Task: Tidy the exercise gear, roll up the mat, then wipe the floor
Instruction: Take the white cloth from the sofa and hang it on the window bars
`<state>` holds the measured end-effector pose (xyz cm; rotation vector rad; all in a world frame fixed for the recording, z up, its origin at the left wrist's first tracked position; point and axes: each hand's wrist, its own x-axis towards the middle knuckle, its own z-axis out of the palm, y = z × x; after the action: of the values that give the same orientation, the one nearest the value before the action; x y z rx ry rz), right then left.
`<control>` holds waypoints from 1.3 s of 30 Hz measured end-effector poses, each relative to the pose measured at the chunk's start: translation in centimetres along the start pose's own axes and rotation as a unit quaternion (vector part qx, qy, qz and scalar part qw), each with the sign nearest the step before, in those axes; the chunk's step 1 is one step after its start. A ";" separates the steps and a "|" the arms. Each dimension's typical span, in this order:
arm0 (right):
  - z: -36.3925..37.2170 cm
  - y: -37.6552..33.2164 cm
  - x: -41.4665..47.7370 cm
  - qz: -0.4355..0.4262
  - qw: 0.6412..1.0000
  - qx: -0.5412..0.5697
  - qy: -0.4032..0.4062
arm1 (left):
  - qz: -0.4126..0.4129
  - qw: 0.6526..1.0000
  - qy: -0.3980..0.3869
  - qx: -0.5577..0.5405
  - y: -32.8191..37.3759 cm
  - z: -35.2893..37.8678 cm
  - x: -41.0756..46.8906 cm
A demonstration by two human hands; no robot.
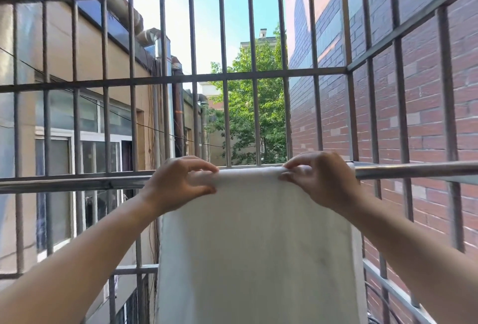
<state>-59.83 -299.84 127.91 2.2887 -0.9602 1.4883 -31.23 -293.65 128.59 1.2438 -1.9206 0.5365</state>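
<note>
A white cloth (253, 246) is draped over a metal rail (413, 169). Its top fold is pinched between curled fingers and thumb by the left hand (181, 181) at one end and the right hand (318, 178) at the other. Below both hands the cloth hangs flat; beyond them a barred grille (165, 39) is seen.

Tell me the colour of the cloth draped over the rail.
Plain white cloth, no pattern, seen in the head view.

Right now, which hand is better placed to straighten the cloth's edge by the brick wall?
Likely the right hand: it pinches the cloth on the rail near that edge; the left hand pinches the far end.
</note>
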 end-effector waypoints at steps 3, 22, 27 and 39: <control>1.2 -0.4 -1.2 -0.017 0.997 -0.035 0.069 | 0.004 0.999 0.049 -0.008 -0.5 0.4 -0.9; 0.4 1.0 1.7 -0.043 0.993 0.066 0.084 | -0.058 0.979 0.099 -0.169 -0.7 0.2 1.2; -1.0 1.6 4.2 -0.004 0.997 0.071 -0.012 | -0.074 0.983 0.067 -0.153 -1.2 -0.5 3.0; -1.2 0.9 2.7 -0.044 0.991 0.032 -0.119 | -0.045 0.993 -0.093 -0.055 -0.1 0.5 2.4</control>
<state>-60.62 -300.92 130.71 2.5629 -0.8680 1.2493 -31.87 -295.42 130.17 1.3407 -2.0065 0.2729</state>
